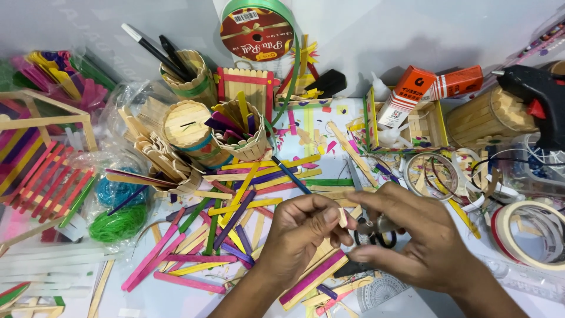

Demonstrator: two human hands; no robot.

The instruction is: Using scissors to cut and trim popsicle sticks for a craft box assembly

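Left hand (303, 227) pinching a small plain wooden stick piece (342, 217) between thumb and fingers. Right hand (406, 235) closed round black-handled scissors (376, 232), blades beside the piece. Below, loose coloured craft sticks (235, 218) scattered over the table (176, 294).

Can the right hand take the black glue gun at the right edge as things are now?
Probably not right away. The right hand is busy holding the scissors, so it has no free fingers. The way to the glue gun looks open above the tape rolls.
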